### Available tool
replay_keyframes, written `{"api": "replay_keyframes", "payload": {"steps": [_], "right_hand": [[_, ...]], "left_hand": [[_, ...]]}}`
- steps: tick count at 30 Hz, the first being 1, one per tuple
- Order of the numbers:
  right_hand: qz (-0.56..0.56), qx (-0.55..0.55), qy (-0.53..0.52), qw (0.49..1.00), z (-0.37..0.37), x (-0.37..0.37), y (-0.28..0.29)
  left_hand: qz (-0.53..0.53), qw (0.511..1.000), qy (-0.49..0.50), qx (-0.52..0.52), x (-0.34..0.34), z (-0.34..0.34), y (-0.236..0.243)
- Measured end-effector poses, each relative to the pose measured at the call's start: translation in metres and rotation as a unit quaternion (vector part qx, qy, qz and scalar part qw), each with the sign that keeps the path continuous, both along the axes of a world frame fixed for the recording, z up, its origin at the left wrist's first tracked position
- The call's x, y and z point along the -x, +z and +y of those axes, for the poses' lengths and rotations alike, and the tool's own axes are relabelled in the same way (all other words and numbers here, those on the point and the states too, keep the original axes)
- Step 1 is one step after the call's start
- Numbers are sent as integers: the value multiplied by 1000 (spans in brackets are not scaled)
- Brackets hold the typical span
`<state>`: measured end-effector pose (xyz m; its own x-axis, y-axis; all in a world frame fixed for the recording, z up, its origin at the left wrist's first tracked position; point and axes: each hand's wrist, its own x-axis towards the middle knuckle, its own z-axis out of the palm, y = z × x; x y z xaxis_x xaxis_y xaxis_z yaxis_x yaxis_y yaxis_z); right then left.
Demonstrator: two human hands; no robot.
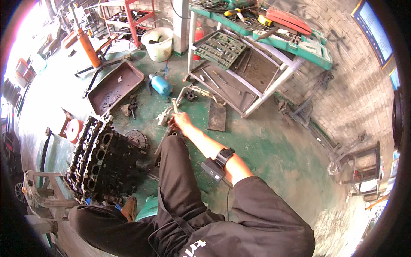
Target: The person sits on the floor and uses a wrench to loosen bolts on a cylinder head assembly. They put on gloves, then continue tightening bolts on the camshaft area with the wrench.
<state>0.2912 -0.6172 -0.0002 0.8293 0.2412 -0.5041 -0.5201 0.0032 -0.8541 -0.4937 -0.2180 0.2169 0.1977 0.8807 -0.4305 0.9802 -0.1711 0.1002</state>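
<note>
My right hand [183,123] reaches forward past my knee, low over the floor, with its fingers closed. A slim pale metal tool [174,106] sticks up beyond the fingers; its exact kind is too small to tell. Close beside the hand lie a light metal fitting [163,117] and a bent metal pipe [188,88]. Dark parts under the fingers are partly hidden by the hand and my knee. An engine block [100,160] with open ports stands to the left of my knee. My left hand does not show.
A brown drip tray [115,88], a blue bottle [160,85] and a dark flat plate [217,115] are on the green floor. Ahead stands a tool cart [257,92] with tool cases. Further back are a white bucket [157,44] and an orange jack [87,48].
</note>
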Motion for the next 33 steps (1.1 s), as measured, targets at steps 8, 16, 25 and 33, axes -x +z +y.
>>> {"api": "replay_keyframes", "payload": {"steps": [8,16,25,33], "right_hand": [[3,467,83,880,-214,168,-193],[119,447,547,698,-345,466,-244],[109,487,162,851,-213,275,-177],[-171,78,117,975,18,226,68]], "left_hand": [[-52,969,-210,-122,-212,45,100],[103,921,-357,-114,-265,-28,40],[-93,894,-431,-77,-292,-4,-3],[-469,822,-151,286,-412,-101,-100]]}}
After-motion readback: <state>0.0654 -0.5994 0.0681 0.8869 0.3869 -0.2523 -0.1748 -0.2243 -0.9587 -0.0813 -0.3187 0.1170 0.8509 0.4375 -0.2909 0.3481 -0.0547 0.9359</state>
